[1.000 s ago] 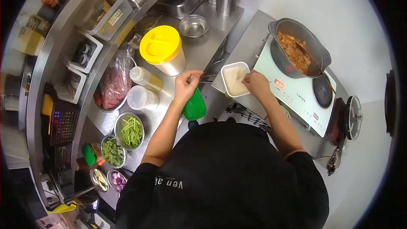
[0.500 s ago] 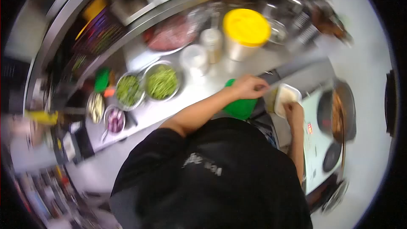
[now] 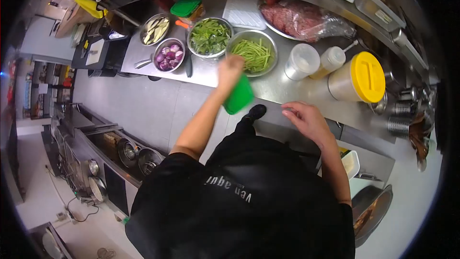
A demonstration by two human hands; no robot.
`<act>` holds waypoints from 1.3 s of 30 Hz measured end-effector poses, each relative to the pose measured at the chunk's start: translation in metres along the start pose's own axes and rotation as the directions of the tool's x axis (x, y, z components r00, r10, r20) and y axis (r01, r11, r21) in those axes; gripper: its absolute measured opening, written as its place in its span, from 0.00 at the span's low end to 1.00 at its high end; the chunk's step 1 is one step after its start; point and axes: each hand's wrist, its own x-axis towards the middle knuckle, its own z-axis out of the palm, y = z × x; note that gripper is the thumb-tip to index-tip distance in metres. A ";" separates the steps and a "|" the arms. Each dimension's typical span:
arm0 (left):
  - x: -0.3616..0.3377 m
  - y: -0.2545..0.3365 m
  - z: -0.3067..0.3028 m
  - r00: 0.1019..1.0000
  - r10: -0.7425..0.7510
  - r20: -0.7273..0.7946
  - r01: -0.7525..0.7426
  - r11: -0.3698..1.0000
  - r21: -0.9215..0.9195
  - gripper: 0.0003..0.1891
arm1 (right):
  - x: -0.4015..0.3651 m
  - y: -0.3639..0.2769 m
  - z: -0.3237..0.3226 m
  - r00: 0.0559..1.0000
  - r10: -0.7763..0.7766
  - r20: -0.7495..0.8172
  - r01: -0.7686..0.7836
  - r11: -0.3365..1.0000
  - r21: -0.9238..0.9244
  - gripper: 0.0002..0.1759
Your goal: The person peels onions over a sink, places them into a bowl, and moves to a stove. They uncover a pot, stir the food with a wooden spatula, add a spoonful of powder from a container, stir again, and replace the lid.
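Observation:
My left hand point(image 3: 231, 73) is blurred, but its fingers close on a green plastic lid point(image 3: 239, 97). It hangs over the counter's front edge, just in front of the metal bowl of green beans point(image 3: 254, 55). My right hand point(image 3: 309, 122) is raised over the gap between my body and the counter. Its fingers curl toward the thumb in a loose pinch, and anything between the tips is too small to make out. Below the right forearm, partly covered, stands a white tub point(image 3: 351, 164) with pale contents.
Along the counter point(image 3: 203, 76) stand a bowl of leafy greens point(image 3: 209, 37), a pan of red onions point(image 3: 169, 55), sliced vegetables point(image 3: 155, 29), wrapped meat point(image 3: 306, 17) and a yellow-lidded container point(image 3: 369, 77). A large pan point(image 3: 376, 211) sits at lower right. A knife point(image 3: 189, 66) lies near the edge.
My view has turned left along the counter. My right hand has come out of the white tub and moved up. My left hand has carried the green lid left toward the green beans.

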 end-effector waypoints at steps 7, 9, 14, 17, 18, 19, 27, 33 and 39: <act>0.182 -0.117 -0.180 0.851 -0.522 -0.059 0.521 0.824 0.224 0.19 | 0.056 -0.011 0.017 0.986 -0.114 0.119 0.112 0.993 0.029 0.13; 0.224 -0.130 -0.197 0.782 -0.623 0.003 0.595 0.747 0.296 0.19 | 0.065 -0.014 0.017 0.987 -0.092 0.129 0.092 0.996 0.007 0.12; 0.295 -0.192 -0.200 0.907 -0.421 0.011 0.223 0.503 0.835 0.25 | 0.081 -0.013 0.000 0.991 0.118 0.065 -0.116 0.992 -0.043 0.13; 0.326 -0.219 -0.183 0.907 -0.415 0.071 0.169 0.513 0.841 0.25 | 0.072 0.003 -0.006 0.968 0.251 -0.031 -0.252 0.966 -0.053 0.14; 0.341 -0.233 -0.179 0.878 -0.456 0.145 0.118 0.500 0.858 0.25 | 0.068 0.008 -0.008 0.950 0.305 -0.060 -0.309 0.949 -0.059 0.14; 0.353 -0.259 -0.176 0.906 -0.361 0.221 0.015 0.548 0.836 0.25 | 0.064 0.012 -0.009 0.942 0.326 -0.080 -0.330 0.943 -0.045 0.14; 0.410 -0.352 -0.139 0.877 -0.158 0.454 -0.324 0.504 0.800 0.22 | 0.035 0.013 -0.014 0.880 0.404 -0.250 -0.434 0.898 -0.075 0.11; 0.418 -0.327 -0.144 0.854 -0.228 0.468 -0.400 0.288 0.870 0.20 | 0.019 0.036 -0.007 0.893 0.323 -0.313 -0.385 0.908 -0.163 0.12; 0.402 -0.282 -0.223 0.866 -0.201 0.459 -0.499 -0.431 0.752 0.20 | -0.001 0.044 -0.006 0.825 0.422 -0.376 -0.482 0.873 -0.077 0.13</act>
